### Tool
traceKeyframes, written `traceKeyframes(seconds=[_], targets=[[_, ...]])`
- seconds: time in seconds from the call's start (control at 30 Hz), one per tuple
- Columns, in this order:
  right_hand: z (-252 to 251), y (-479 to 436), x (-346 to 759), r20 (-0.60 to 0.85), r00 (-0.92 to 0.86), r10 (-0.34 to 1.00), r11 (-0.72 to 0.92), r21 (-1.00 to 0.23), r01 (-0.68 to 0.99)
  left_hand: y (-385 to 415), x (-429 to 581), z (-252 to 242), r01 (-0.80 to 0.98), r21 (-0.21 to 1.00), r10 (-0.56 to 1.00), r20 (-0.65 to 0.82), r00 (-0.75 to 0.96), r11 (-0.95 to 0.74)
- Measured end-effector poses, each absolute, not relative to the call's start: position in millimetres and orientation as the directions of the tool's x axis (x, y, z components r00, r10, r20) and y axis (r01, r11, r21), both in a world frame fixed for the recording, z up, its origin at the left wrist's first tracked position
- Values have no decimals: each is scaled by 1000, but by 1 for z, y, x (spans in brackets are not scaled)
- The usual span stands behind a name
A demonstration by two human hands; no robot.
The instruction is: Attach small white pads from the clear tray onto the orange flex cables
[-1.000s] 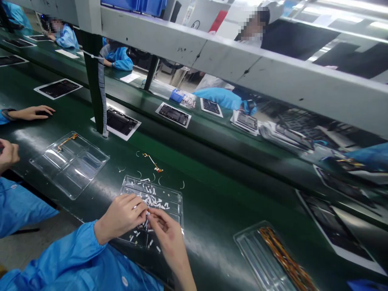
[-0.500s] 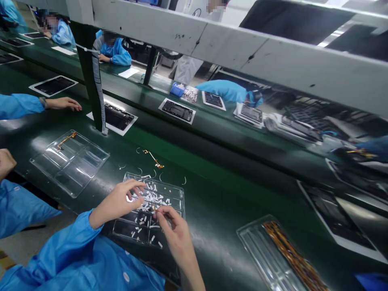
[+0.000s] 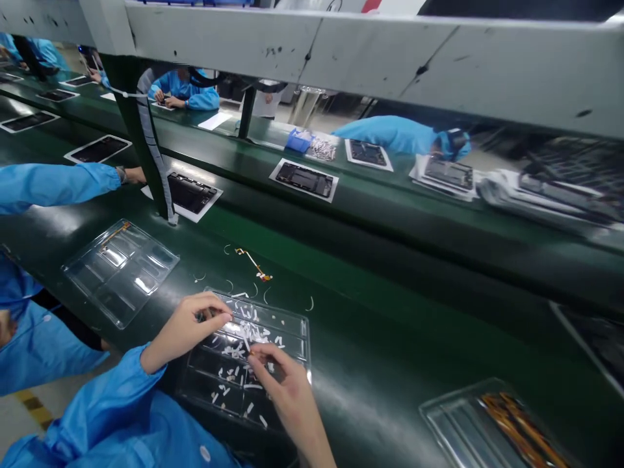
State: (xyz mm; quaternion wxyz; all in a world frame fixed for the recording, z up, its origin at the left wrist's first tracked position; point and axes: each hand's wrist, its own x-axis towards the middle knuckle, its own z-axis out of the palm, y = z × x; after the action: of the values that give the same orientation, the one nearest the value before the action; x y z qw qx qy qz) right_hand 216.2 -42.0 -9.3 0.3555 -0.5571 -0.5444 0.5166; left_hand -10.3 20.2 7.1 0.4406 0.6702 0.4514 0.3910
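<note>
Item: 1 small orange piece (image 3: 252,353), mostly hidden, at the fingertips of the right hand (image 3: 287,380), above the clear plastic compartmented tray (image 3: 308,344). We see thumb and forefinger closed on it in a narrow pinch, the other fingers curled.

Left hand (image 3: 185,325): thumb and forefinger nearly meeting over the tray's far left part; we cannot tell whether anything lies between them.

Handling, in our judgement: grip lightly and by the edge, since so thin a part would likely crease; steady the wrists; keep the fingertips clear of the loose litter, which could cling.

Tray contents: many small matte white slips (image 3: 253,331), straight and bent, heaped in the middle and scattered nearer us. The tray's walls are glossy, its ribs moulded.

Beyond the tray: 1 slender orange-and-white flexible strip (image 3: 252,262), wider at both ends, and several thin white curved slivers (image 3: 312,303), on the smooth dark green surface (image 3: 390,344).

To our left: 1 clear plastic tray of shallow rectangular pockets (image 3: 110,292), with 1 orange strip.

To our right: 1 clear ribbed plastic tray (image 3: 453,426), holding glossy orange-brown strips (image 3: 521,426) bundled lengthwise.
</note>
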Motion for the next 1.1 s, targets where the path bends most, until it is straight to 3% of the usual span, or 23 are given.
traceKeyframes(seconds=[0.2, 0.37, 0.67, 0.87, 1.1], targets=[[-15, -33, 220, -167, -144, 975, -138, -972, 193, 12, 5, -1, 429, 842, 945, 302, 126, -326], [-6, -31, 216, -119, -144, 982, -93, -980, 176, 1, 15, 0, 361, 841, 887, 263, 379, -404], [-1, -33, 212, -106, -166, 981, -57, -960, 272, 1, 20, -7, 411, 772, 848, 301, 437, -485], [0, -37, 212, -107, -192, 976, -45, -952, 303, 5, 16, -9, 451, 775, 859, 223, 462, -443], [12, -51, 262, -80, -86, 993, -41, -923, 383, 25, -3, -9, 632, 708, 945, 176, 275, -316]])
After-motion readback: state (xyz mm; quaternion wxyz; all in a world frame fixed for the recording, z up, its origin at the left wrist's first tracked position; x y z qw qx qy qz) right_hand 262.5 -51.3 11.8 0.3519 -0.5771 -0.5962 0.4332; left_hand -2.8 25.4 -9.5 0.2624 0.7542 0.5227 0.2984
